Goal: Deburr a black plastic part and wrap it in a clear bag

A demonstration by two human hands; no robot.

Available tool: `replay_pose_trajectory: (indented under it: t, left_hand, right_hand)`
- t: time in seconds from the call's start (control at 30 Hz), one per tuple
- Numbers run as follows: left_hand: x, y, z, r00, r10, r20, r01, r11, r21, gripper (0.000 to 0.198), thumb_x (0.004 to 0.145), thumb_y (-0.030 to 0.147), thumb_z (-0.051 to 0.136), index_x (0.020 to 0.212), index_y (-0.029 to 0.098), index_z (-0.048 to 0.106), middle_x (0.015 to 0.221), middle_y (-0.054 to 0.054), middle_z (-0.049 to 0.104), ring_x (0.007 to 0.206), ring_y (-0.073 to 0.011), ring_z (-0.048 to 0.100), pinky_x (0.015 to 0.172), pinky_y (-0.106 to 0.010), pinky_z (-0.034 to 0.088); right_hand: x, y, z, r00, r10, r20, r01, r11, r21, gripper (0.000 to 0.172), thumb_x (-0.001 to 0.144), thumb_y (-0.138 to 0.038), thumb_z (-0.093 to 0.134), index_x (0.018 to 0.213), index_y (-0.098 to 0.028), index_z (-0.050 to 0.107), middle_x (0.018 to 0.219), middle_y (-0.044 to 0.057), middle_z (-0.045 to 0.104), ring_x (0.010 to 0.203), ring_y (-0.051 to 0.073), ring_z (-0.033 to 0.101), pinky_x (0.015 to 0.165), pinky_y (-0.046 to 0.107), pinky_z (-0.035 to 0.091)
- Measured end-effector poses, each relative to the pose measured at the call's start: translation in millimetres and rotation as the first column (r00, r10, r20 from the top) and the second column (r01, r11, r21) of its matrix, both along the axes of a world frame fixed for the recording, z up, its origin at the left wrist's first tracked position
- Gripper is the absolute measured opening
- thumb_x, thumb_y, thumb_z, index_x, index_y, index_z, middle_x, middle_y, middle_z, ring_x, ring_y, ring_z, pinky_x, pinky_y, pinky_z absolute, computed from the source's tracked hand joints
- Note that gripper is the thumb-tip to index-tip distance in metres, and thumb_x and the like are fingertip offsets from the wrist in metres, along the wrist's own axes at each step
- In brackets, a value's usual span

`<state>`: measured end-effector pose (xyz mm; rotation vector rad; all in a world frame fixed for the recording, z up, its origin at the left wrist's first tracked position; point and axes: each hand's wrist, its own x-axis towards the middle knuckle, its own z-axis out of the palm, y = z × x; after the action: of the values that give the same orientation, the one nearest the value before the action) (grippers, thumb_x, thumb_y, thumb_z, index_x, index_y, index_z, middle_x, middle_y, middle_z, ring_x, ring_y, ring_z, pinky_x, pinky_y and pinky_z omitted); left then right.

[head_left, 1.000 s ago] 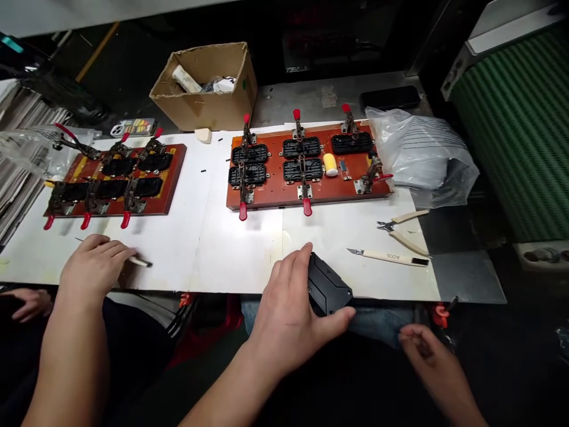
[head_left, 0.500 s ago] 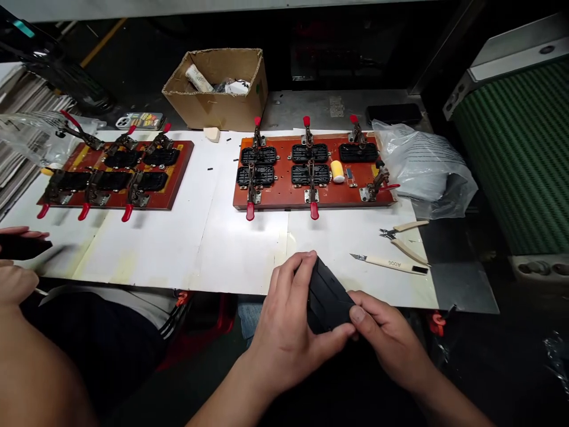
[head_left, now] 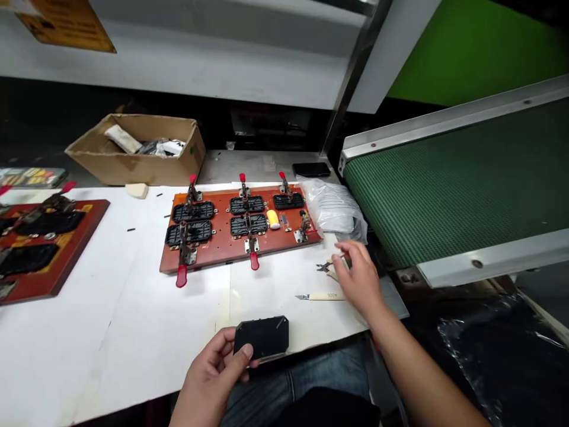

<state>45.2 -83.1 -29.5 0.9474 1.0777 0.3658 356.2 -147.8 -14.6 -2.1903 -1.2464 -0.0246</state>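
My left hand [head_left: 213, 370] grips a flat black plastic part [head_left: 262, 337] by its left edge, just above the near edge of the white table [head_left: 111, 320]. My right hand [head_left: 359, 279] reaches over to the right with its fingers curled down on the pale-handled cutters [head_left: 329, 266]. A craft knife with a cream handle [head_left: 320, 296] lies just left of that hand. Beyond them sits a red-brown clamp board [head_left: 231, 232] with red-tipped toggle clamps, several black parts and a small yellow roll [head_left: 272, 219].
A second clamp board [head_left: 38, 243] lies at the left edge. An open cardboard box [head_left: 140, 148] stands at the back. A clear plastic bag [head_left: 334, 207] rests beside a green conveyor belt [head_left: 453, 184] on the right. A dark phone [head_left: 311, 169] lies behind the board.
The view has swung right and up. My right hand let go of the black part and moved right to the cutters. My left hand still holds the part, now turned flat. Another person's hands left view.
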Motion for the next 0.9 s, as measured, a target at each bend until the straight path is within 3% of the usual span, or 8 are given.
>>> replay_pose_trajectory:
  t: [0.1,0.23,0.33,0.43,0.6,0.73,0.83,0.9]
  left_hand:
    - [-2,3,-13.1,0.999,-0.009,-0.045,0.010,0.999,0.035,0.046,0.082,0.059,0.080,0.106,0.022,0.067,0.083,0.000,0.072,0.073,-0.0166,0.062,0.070,-0.024,0.051]
    - [-4,3,-21.2,0.998,-0.024,-0.057,0.027,0.998,0.050,0.048,0.083,0.063,0.077,0.105,0.021,0.068,0.080,0.000,0.073,0.071,-0.0172,0.063,0.073,-0.026,0.051]
    - [-3,3,-19.4,0.999,0.015,-0.045,-0.012,0.998,0.061,0.049,0.080,0.063,0.081,0.103,0.021,0.069,0.077,0.000,0.072,0.070,-0.0184,0.063,0.070,-0.027,0.052]
    - [0,2,-16.2,0.997,0.058,-0.042,-0.054,0.996,0.073,0.049,0.077,0.062,0.083,0.102,0.021,0.070,0.079,-0.001,0.072,0.074,-0.0202,0.066,0.069,-0.026,0.054]
    - [1,0,-14.6,0.995,0.094,-0.032,-0.092,0.993,0.074,0.047,0.074,0.060,0.086,0.096,0.022,0.071,0.081,-0.001,0.071,0.076,-0.0218,0.069,0.069,-0.027,0.057]
    - [3,-1,-8.1,0.990,0.137,-0.024,-0.134,0.987,0.087,0.040,0.078,0.059,0.083,0.090,0.022,0.073,0.080,0.000,0.069,0.067,-0.0167,0.063,0.070,-0.026,0.056]
    - [7,-5,5.4,0.981,0.179,0.068,-0.181,0.983,0.021,0.034,0.081,0.054,0.081,0.090,0.022,0.074,0.086,-0.002,0.071,0.080,-0.0202,0.064,0.072,-0.026,0.056]
    - [11,-9,17.6,0.967,0.204,0.154,-0.200,0.979,-0.040,0.031,0.083,0.050,0.081,0.093,0.021,0.075,0.103,-0.007,0.075,0.096,-0.0260,0.068,0.079,-0.030,0.057]
  right_hand:
    - [46,28,-8.4,0.993,-0.050,0.109,0.052,0.999,-0.013,0.041,0.092,-0.026,0.061,0.131,-0.014,0.065,0.135,0.020,0.058,0.131,0.037,0.054,0.118,0.055,0.041]
    - [59,57,-18.6,0.981,-0.051,0.190,0.064,0.996,-0.060,0.049,0.090,-0.037,0.070,0.132,-0.012,0.066,0.131,0.021,0.058,0.127,0.039,0.053,0.115,0.055,0.044]
    - [55,73,-24.1,0.977,-0.076,0.199,0.095,0.992,-0.085,0.037,0.090,-0.034,0.069,0.118,-0.010,0.072,0.124,0.024,0.063,0.123,0.041,0.054,0.112,0.057,0.044]
    - [57,78,-22.8,0.984,-0.090,0.151,0.102,0.992,-0.076,0.022,0.095,-0.024,0.058,0.102,-0.013,0.075,0.113,0.020,0.070,0.115,0.036,0.060,0.109,0.050,0.046]
    - [55,47,-3.2,0.994,-0.105,-0.042,0.105,0.994,0.015,0.017,0.097,-0.031,0.059,0.098,-0.020,0.072,0.102,0.010,0.075,0.091,0.026,0.068,0.090,0.039,0.051]
    - [33,12,13.4,0.962,-0.086,-0.259,0.106,0.992,0.064,0.023,0.095,-0.045,0.067,0.088,-0.023,0.067,0.083,0.002,0.073,0.076,0.020,0.066,0.077,0.033,0.051]
    - [5,-9,21.2,0.902,-0.020,-0.431,0.056,0.996,0.071,0.034,0.099,-0.054,0.061,0.088,-0.023,0.068,0.080,0.002,0.072,0.072,0.018,0.064,0.069,0.030,0.050]
    - [-17,-20,24.4,0.823,0.051,-0.566,0.000,0.996,0.090,0.036,0.100,-0.055,0.060,0.090,-0.022,0.070,0.083,0.002,0.073,0.073,0.017,0.065,0.067,0.028,0.052]
